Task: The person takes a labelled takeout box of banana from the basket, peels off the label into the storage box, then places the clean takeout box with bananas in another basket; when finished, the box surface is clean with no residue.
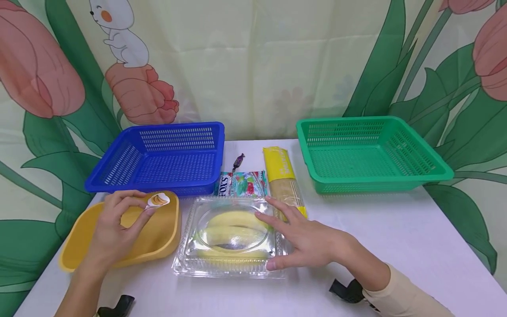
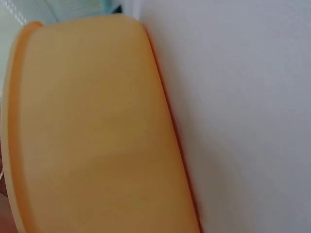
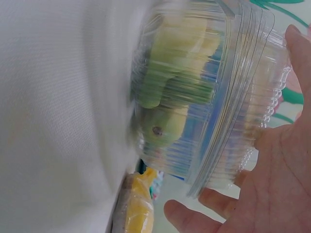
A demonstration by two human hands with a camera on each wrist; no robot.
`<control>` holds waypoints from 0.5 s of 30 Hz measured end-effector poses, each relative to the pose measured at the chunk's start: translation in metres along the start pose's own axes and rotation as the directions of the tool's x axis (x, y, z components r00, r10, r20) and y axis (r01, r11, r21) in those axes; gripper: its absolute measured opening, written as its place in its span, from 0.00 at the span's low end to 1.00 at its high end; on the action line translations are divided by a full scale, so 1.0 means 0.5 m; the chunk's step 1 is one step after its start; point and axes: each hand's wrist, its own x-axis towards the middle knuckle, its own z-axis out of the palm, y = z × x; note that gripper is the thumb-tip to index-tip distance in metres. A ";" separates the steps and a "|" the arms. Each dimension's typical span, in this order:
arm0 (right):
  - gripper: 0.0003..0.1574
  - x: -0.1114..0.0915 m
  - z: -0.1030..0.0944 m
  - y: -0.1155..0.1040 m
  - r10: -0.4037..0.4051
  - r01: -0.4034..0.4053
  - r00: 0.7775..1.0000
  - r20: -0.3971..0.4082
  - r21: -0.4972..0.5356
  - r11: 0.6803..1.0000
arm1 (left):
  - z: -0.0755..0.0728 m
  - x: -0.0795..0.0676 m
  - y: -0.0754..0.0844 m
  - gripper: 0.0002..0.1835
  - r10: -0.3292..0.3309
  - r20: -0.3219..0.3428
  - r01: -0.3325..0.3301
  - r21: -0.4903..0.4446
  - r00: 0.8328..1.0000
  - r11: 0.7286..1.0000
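Note:
My left hand pinches a small white piece with a yellow-brown picture between thumb and fingers, above a yellow tub. A clear plastic clamshell box with its lid down stands in front of me, and bananas lie inside it. With fingers spread, my right hand touches the right side of the box. In the right wrist view, that hand's fingers reach along the lid of the box. The left wrist view mostly shows the side of the yellow tub; the left fingers are barely visible there.
Behind the box lie a colourful FOX'S candy bag, a dark wrapped candy and a yellow-ended noodle pack. A blue basket stands back left, a green basket back right. A printed curtain hangs behind the table.

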 end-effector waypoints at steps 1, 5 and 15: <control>0.62 0.000 0.000 0.000 0.000 0.000 1.000 0.001 0.000 1.000 | -0.003 -0.002 -0.003 0.17 -0.006 0.010 0.006 0.028 1.000 1.000; 0.62 -0.001 -0.001 0.002 0.004 -0.004 1.000 0.002 0.006 1.000 | -0.013 -0.009 -0.012 0.15 -0.006 0.057 -0.002 0.143 0.998 0.990; 0.61 -0.003 -0.003 -0.003 -0.003 0.003 1.000 0.000 0.009 1.000 | -0.034 -0.024 -0.038 0.06 -0.190 0.250 0.055 0.462 0.949 0.885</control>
